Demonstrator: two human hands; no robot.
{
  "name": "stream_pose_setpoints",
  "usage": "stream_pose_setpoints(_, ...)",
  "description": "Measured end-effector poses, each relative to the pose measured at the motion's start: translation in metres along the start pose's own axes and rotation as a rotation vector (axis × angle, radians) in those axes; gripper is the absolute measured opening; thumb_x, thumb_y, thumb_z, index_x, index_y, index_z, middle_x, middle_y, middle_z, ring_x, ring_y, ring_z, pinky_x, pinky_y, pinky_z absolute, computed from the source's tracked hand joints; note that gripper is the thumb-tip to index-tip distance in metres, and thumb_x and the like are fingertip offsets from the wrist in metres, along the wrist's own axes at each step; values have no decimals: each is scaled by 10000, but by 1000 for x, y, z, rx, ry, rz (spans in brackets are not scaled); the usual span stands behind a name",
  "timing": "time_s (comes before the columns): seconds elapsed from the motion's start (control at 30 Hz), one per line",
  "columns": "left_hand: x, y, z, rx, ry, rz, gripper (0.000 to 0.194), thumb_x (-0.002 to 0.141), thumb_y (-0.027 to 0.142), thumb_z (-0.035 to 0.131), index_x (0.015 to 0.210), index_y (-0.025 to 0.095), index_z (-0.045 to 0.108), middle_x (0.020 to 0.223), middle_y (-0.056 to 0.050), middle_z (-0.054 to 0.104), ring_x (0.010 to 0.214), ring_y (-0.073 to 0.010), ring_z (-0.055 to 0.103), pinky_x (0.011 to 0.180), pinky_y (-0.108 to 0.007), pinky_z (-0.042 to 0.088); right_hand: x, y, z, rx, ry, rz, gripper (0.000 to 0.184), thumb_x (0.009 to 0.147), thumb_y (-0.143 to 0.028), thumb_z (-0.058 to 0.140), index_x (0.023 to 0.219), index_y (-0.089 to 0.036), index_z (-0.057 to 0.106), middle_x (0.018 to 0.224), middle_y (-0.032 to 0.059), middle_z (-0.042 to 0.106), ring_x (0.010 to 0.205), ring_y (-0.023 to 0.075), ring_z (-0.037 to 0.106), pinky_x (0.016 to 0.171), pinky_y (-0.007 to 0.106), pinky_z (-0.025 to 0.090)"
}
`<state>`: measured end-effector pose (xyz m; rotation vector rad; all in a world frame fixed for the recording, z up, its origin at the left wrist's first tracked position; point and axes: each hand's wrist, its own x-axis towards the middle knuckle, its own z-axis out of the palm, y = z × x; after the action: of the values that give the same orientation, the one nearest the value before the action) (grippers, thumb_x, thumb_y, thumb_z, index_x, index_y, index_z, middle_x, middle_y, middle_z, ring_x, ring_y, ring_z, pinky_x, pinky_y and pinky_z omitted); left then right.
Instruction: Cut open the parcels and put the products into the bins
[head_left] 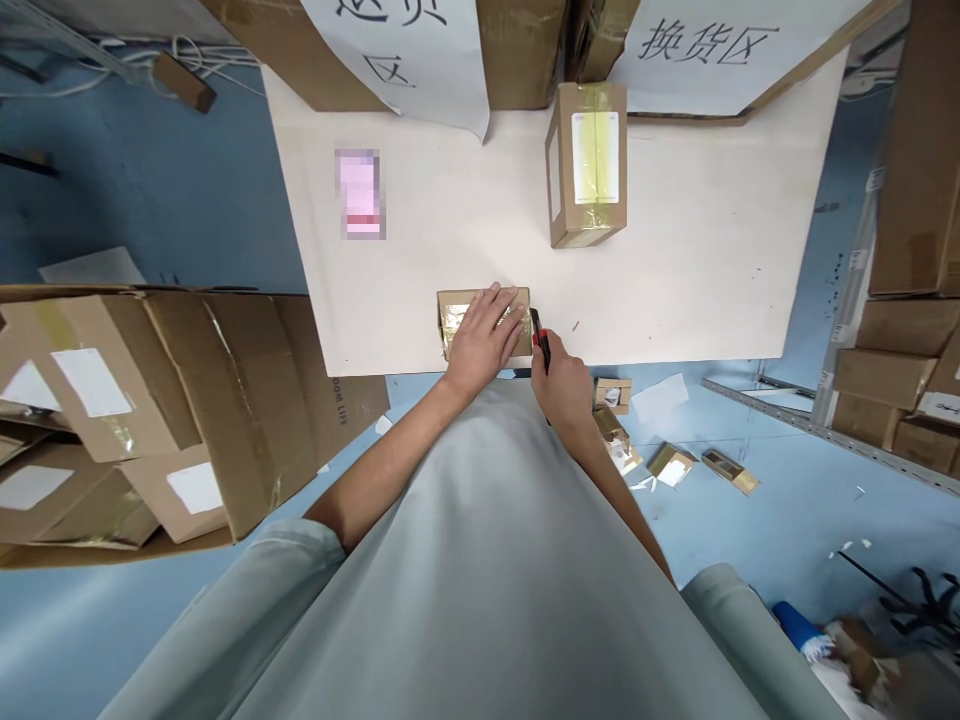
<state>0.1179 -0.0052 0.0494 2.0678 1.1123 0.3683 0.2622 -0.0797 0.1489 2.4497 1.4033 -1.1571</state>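
A small taped cardboard box [451, 318] lies at the table's near edge. My left hand [484, 340] rests flat on its top, the fingers stretched out over the shiny tape. In my right hand [561, 385] is a black and red box cutter [541, 338], fingers wrapped round its handle. The cutter's tip is beside the box's right end; whether the blade touches the cardboard, I cannot tell.
A taller taped carton [589, 215] stands farther back on the white table [705, 250], before large boxes with paper signs [697, 50]. A pixelated pink item [360, 195] lies left. An open carton [240, 400] of boxes stands left; opened small boxes [671, 465] litter the floor.
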Motion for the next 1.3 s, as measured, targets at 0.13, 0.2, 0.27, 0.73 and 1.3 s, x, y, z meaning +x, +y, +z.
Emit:
stream_pose_setpoints(0.13,-2,-1,0,-41,3,3,420,1163,456,506,1515,314,686,1684,-119,631,1709,-342,421,1446,-681,234,-5,-15,-4,-77,-1,45,501,1209,-320,329,1647,-174,523,1217,165,845,1072,324,805,911,370,572)
stream_pose_setpoints(0.2,-3,-1,-1,-56,0,14,430,1161,434,507,1536,309,676,1691,-121,625,1712,-345,416,1446,-684,234,-5,-24,-6,-118,-10,70,502,1211,-306,331,1652,-156,518,1205,184,844,1087,329,811,910,377,581)
stream_pose_setpoints(0.27,-4,-2,-2,-58,-6,37,438,1161,405,498,1554,310,666,1706,-119,611,1715,-339,411,1447,-675,240,-3,-33,-8,-160,-21,102,510,1207,-280,323,1655,-123,509,1193,210,841,1105,333,815,908,381,591)
stream_pose_setpoints(0.73,-5,-22,8,15,9,180,463,1146,250,542,1605,271,602,1721,-161,586,1725,-345,384,1433,-667,287,-5,-53,0,-282,-6,190,524,1199,-181,325,1701,-112,457,1179,229,837,1116,296,843,915,353,616)
stream_pose_setpoints(1.3,-4,-35,12,14,0,280,393,1193,252,436,1515,256,662,1711,-136,603,1705,-322,431,1432,-640,320,-9,-63,9,-324,-31,249,464,1132,-73,386,1530,-88,624,1166,240,834,1102,275,851,850,289,601)
